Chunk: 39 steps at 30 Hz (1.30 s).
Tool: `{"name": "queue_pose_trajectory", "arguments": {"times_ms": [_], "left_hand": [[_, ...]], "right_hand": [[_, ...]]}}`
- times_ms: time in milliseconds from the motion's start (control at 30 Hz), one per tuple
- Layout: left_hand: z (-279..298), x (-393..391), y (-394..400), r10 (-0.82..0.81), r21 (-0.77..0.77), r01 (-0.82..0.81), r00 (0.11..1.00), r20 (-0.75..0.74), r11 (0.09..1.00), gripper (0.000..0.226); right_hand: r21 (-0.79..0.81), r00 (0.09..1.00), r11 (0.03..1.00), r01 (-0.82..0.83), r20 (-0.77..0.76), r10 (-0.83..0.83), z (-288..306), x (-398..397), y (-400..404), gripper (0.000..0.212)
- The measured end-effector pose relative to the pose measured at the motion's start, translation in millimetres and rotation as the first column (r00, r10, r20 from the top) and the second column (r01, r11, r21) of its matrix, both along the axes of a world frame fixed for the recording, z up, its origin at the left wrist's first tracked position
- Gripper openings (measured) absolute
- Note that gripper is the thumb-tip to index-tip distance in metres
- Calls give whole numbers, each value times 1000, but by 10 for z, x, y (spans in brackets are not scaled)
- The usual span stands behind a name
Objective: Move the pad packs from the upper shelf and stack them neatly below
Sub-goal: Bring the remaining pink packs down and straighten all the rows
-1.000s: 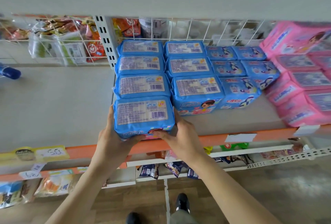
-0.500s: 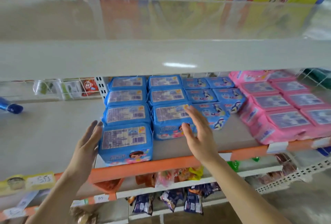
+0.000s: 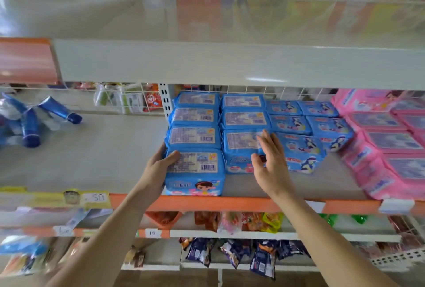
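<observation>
Pad packs point(image 3: 195, 171) sit in rows on the shelf point(image 3: 92, 160), tubes point(image 3: 30, 126) apparently far left.

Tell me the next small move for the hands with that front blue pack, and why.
Probably let go and reach up for another pack. The front blue pack already sits on the shelf, in line with its column; the left hand grips its side, and the right hand hovers open beside it.
</observation>
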<state>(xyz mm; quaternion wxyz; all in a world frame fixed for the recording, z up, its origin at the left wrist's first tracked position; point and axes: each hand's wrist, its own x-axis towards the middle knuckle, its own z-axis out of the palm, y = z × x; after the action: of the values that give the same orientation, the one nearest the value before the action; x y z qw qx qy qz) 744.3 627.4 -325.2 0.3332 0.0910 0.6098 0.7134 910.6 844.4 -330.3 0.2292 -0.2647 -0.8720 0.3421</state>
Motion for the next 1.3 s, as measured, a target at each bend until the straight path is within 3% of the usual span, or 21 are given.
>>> {"name": "queue_pose_trajectory", "arguments": {"times_ms": [133, 233, 300, 400, 467, 533, 633, 933, 1133, 1300], "left_hand": [[62, -14, -65, -58, -43, 55, 996, -63, 998, 40], [83, -7, -140, -103, -92, 88, 979, -176, 992, 41], [83, 45, -224, -167, -103, 146, 957, -236, 984, 44], [76, 153, -362, -286, -102, 268, 910, -300, 958, 70], [37, 174, -407, -375, -177, 332, 852, -366, 927, 96], [-12, 145, -400, -420, -327, 300, 813, -404, 896, 121], [-38, 93, -376, -388, -444, 187, 820, -421, 876, 131], [-109, -18, -399, -373, -480, 153, 835, -404, 864, 119], [-140, 44, -471, -370, -505, 106, 808, -459, 857, 122], [-129, 44, -427, -377, -564, 43, 785, -492, 825, 117]], "right_hand": [[33, 1000, 999, -21, 17, 20, -3, 97, 18, 55], [203, 991, 970, -132, 1, 134, 65, 172, -78, 66], [338, 967, 906, -254, 78, 242, 126, 151, -135, 76], [496, 912, 769, -404, 277, 301, 192, 26, -185, 97], [549, 887, 701, -456, 348, 304, 172, -80, -220, 101], [590, 872, 646, -484, 389, 297, 128, -166, -255, 99], [619, 869, 612, -492, 385, 309, 72, -222, -288, 93], [566, 866, 657, -499, 352, 354, 59, -315, -394, 90], [560, 854, 657, -505, 433, 288, 56, -275, -342, 108], [608, 865, 621, -494, 414, 283, 81, -345, -361, 101]]}}
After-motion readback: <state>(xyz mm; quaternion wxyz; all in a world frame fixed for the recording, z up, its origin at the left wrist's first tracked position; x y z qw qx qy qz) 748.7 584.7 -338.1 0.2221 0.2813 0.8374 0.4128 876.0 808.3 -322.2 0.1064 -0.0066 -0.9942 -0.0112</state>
